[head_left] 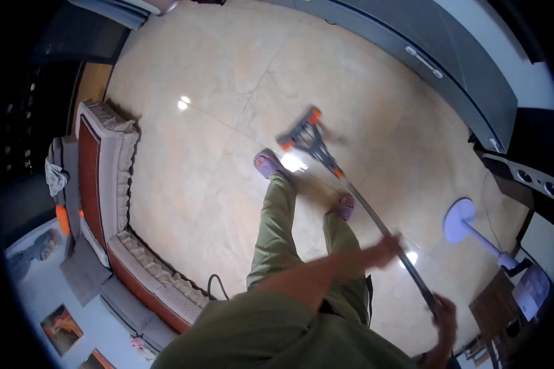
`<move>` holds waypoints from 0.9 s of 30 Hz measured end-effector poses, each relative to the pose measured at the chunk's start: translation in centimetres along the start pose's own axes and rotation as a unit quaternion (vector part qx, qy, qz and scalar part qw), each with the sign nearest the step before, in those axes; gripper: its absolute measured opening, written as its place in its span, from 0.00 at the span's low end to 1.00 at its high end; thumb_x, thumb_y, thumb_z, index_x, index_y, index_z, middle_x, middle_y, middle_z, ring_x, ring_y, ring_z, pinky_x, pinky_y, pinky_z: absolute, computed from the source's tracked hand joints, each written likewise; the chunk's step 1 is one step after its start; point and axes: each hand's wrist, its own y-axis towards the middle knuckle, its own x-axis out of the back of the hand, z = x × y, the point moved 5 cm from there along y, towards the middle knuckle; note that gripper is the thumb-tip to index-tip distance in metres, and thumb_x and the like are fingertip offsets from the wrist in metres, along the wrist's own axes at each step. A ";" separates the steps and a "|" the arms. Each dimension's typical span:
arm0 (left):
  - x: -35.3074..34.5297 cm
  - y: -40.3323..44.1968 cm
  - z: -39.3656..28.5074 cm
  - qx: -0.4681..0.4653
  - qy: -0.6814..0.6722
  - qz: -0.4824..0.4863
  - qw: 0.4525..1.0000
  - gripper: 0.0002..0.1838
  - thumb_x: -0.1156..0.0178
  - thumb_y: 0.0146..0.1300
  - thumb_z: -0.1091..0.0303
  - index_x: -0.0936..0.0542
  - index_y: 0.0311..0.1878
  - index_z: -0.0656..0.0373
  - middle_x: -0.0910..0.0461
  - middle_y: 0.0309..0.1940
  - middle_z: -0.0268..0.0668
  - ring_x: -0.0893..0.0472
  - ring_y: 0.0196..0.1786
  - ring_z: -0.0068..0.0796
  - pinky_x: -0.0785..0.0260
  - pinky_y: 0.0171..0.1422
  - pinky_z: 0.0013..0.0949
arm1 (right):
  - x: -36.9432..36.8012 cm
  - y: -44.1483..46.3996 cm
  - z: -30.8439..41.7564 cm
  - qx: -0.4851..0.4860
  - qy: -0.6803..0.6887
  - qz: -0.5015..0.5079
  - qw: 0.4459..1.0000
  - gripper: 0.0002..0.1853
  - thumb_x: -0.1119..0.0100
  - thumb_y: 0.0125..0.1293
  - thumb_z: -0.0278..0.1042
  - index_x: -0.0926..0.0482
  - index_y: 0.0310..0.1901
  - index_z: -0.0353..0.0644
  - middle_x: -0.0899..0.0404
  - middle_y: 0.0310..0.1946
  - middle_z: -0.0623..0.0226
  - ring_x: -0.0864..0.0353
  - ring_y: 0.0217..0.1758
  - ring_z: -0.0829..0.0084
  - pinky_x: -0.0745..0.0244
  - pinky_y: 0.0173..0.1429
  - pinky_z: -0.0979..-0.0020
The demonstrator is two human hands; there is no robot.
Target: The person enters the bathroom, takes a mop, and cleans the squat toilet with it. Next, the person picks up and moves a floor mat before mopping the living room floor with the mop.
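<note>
Currently holding a mop [366,205] slantwise over the tiled floor [215,184], with two bare hands on its dark metallic handle [420,278]. Gripping partway down with the left hand [386,247], forearm crossing in front of the body; clamped round the handle, slightly blurred. Gripping near the upper end with the right hand [444,312], likewise closed about the handle; cannot read exact finger placement. Noted a length of bare handle between the two hands.

Located the mop head [300,130] low over the floor, ahead of the feet, near the left slipper [266,164] and to its right. Recorded grey frame, orange at both ends and again near the joint with the handle. Cannot tell, owing to blur, whether pressed flat on the tiles.

Wearing green trousers [276,221] and purple slippers, with the left one set farther forward than the right slipper [345,208]. Observed bright light reflections on the glossy tiles, one just beside the mop head.

Logged, to the left, a sofa [109,166] with pale ruffled covers and red-brown panels; to the right, a round lilac base [459,220] with a pole; at the far side, a grey cabinet [375,38] with a white pull [423,61].
</note>
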 end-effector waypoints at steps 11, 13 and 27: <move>3.4 8.8 -12.5 0.097 0.241 0.449 0.855 0.21 0.39 0.44 0.64 0.27 0.46 0.50 0.24 0.38 0.30 0.27 0.49 0.31 0.47 0.55 0.46 | 7.0 -3.1 -2.7 0.011 -0.041 -0.198 0.979 0.11 0.43 0.58 0.37 0.27 0.23 0.40 0.33 0.12 0.74 0.41 0.07 0.83 0.48 0.08 0.79; 9.3 8.0 -8.3 0.119 0.268 0.371 0.881 0.25 0.37 0.41 0.64 0.28 0.48 0.50 0.25 0.42 0.34 0.28 0.51 0.34 0.45 0.55 0.51 | 1.6 -0.4 3.8 0.009 -0.045 -0.143 0.989 0.14 0.43 0.58 0.37 0.30 0.20 0.40 0.35 0.10 0.74 0.39 0.08 0.84 0.47 0.09 0.78; 75.5 -15.0 2.7 0.584 0.519 -0.003 0.625 0.28 0.50 0.53 0.72 0.39 0.59 0.49 0.43 0.62 0.37 0.38 0.62 0.42 0.43 0.58 0.53 | -60.7 4.6 41.7 0.374 -0.415 0.273 0.783 0.30 0.55 0.58 0.32 0.46 0.63 0.53 0.24 0.31 0.57 0.24 0.33 0.68 0.30 0.38 0.64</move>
